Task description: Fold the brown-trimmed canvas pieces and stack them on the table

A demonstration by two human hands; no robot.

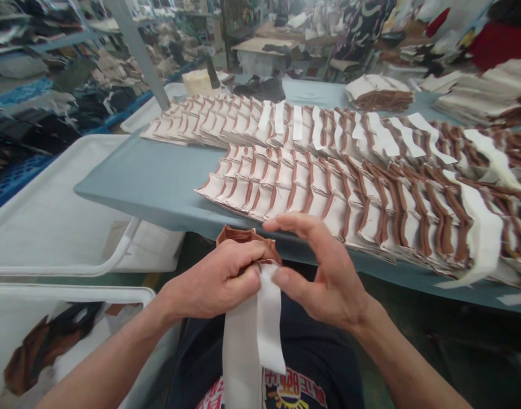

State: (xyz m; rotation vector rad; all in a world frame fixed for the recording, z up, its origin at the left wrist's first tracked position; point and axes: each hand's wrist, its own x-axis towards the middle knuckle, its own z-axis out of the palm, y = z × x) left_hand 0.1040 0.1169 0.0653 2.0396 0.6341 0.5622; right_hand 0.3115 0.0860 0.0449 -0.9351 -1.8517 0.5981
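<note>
In front of my body my left hand (220, 278) is closed around a brown-and-white stitched piece (246, 233), its brown, leather-like folded edge sticking out above the fingers. From under that grip a long off-white panel (242, 352) hangs down, with a narrower white strip (271, 324) lying over its right side. My right hand (324, 272) is open, thumb and fingers apart, close to the right of the piece. Its thumb tip is at the top of the white strip; whether it touches is unclear.
On the blue-grey table (158, 176) lie long overlapping rows of similar pieces (294, 182), some topped with a loose white strip (482, 227). More stacks (379, 91) sit behind. White bins (64, 204) stand at the left, one holding brown and black material (47, 346). A metal post (141, 51) rises behind the table.
</note>
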